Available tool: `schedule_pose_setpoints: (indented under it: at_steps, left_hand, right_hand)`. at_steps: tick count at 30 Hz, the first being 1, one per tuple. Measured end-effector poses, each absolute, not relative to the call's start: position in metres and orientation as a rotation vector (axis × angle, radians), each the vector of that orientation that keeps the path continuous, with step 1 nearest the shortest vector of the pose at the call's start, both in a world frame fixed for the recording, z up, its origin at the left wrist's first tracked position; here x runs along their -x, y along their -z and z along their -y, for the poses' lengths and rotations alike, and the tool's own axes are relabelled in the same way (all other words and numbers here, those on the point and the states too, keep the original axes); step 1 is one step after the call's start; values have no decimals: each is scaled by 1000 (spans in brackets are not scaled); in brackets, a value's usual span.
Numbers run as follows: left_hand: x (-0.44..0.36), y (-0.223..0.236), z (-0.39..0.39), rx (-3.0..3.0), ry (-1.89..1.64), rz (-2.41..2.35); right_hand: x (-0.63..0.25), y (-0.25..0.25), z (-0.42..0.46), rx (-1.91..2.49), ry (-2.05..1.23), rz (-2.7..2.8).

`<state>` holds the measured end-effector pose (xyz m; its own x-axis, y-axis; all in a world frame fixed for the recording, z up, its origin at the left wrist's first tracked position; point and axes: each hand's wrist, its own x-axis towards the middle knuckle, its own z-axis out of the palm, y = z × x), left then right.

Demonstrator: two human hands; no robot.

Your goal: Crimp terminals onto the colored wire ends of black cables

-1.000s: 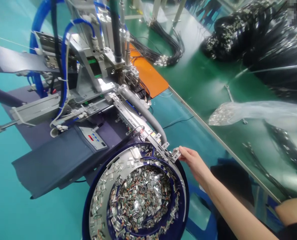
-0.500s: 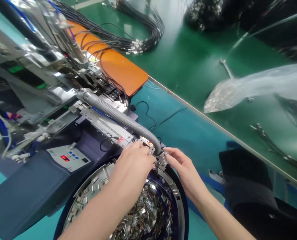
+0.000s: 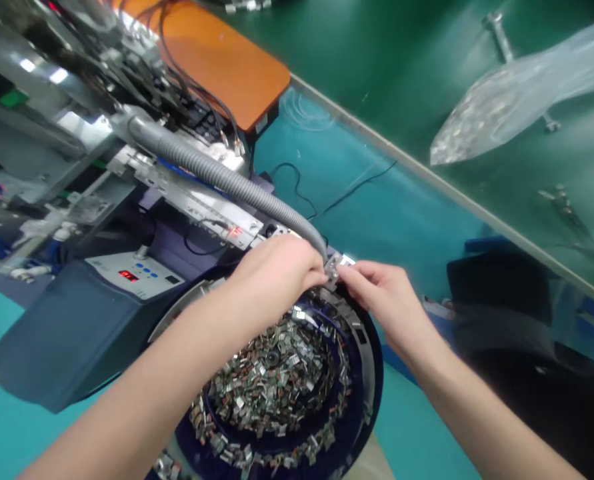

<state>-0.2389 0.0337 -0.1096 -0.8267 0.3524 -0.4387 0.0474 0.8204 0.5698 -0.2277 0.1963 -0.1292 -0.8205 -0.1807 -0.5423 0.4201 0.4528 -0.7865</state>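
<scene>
A round dark blue feeder bowl point(image 3: 371, 373) holds several small shiny metal clips point(image 3: 271, 380). At its far rim, where a metal track point(image 3: 191, 200) and a grey ribbed hose point(image 3: 217, 175) meet the bowl, both my hands come together. My left hand point(image 3: 279, 270) is curled, its fingertips pinched on a small metal piece point(image 3: 333, 267) at the track's end. My right hand point(image 3: 387, 303) reaches in from the right, its fingers pinched on the same piece.
A grey control box with a red display point(image 3: 127, 275) sits left of the bowl. An orange pad point(image 3: 231, 60) with black wires lies behind the machine. A clear plastic bag of metal parts point(image 3: 497, 107) rests on the green bench at the right.
My left hand came into view and joined the right at the bowl's rim. The view has dipped down and closer to the bowl. Both hands now pinch at the track's end.
</scene>
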Motion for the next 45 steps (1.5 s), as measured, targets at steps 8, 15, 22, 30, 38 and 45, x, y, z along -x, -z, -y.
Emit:
schedule_pose_setpoints:
  at_steps: [8, 15, 22, 30, 38, 45]
  left_hand:
    - [240, 117, -36, -278, -703, -2481]
    - [237, 113, -39, -256, -662, -2529]
    - [235, 118, -38, -283, -756, -2534]
    - [235, 113, -40, -270, -701, -2522]
    - [236, 110, -42, -272, -653, -2521]
    - [236, 109, -43, -269, -665, -2530]
  right_hand:
    - [223, 128, -192, -221, 1507, -2144]
    - [222, 126, -187, -177, 1479, -2136]
    - [225, 126, -186, -189, 1519, -2076]
    - [225, 127, -186, -187, 1527, -2030]
    - [228, 127, -187, -168, 1536, -1983]
    - [229, 126, -187, -210, 1534, -1936]
